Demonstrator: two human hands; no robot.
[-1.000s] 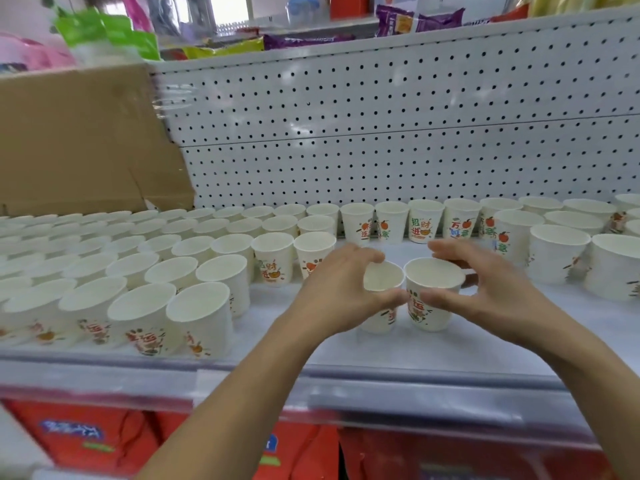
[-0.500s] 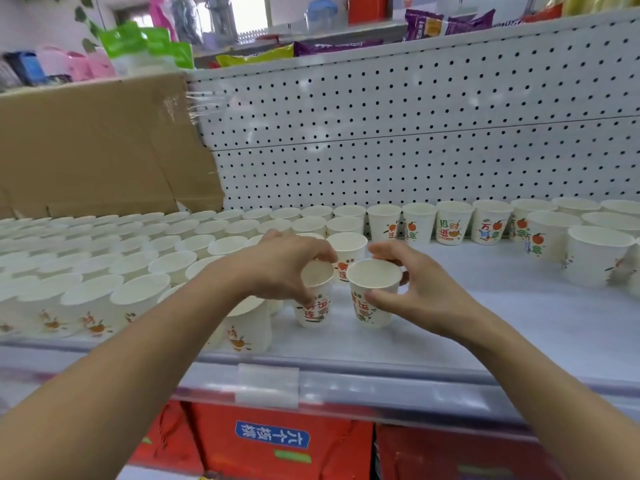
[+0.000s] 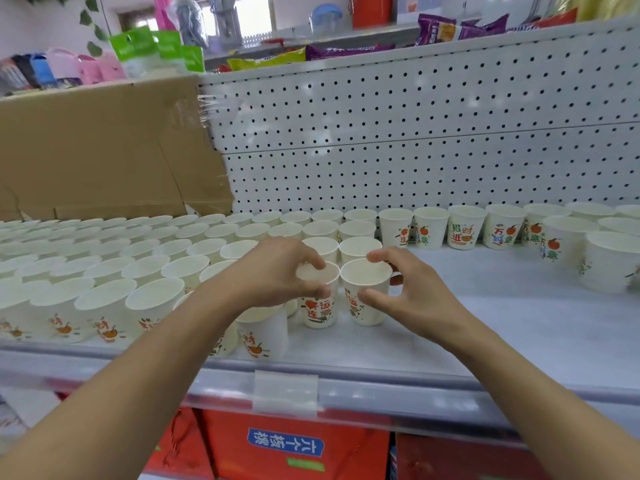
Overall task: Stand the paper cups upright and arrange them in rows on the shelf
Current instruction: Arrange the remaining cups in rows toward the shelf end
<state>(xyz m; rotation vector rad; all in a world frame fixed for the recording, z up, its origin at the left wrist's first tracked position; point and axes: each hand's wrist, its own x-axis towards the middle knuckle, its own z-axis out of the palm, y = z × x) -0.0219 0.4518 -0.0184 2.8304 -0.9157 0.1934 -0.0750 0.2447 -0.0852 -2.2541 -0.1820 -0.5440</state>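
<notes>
Several red cartons (image 3: pixel 287 445) sit under the shelf (image 3: pixel 485 327), nearest the person. A clear label holder (image 3: pixel 285 389) is clipped to the shelf's front lip.

Both forearms reach in over that lip. The left hand (image 3: pixel 273 275) has thumb and fingers curled round the rim of the left-hand cup (image 3: pixel 320 311). The right hand (image 3: pixel 412 299) clasps the right-hand cup (image 3: pixel 369 306), thumb on the near wall and fingers over the far rim. Both cups stand upright on the shelf, just beside each other. They are at the right end of the packed block of cups (image 3: pixel 104 271) that fills the shelf's left half, a little back from its front row.

Assessment: this is the placing step, with a pair being set down to extend the rows rightward. The next move calls for a clean let-go that does not tip such light cups. A check that their rims line up with the neighbours should follow. After that comes a reach for the loose cups (image 3: pixel 609 261) grouped at far right, well apart from the block.

Further back, a single back row (image 3: pixel 464 226) runs along the foot of the pegboard (image 3: pixel 415 133). Cardboard (image 3: pixel 104 150) stands behind the block, and snack packets (image 3: pixel 450 27) lie on the level above.
</notes>
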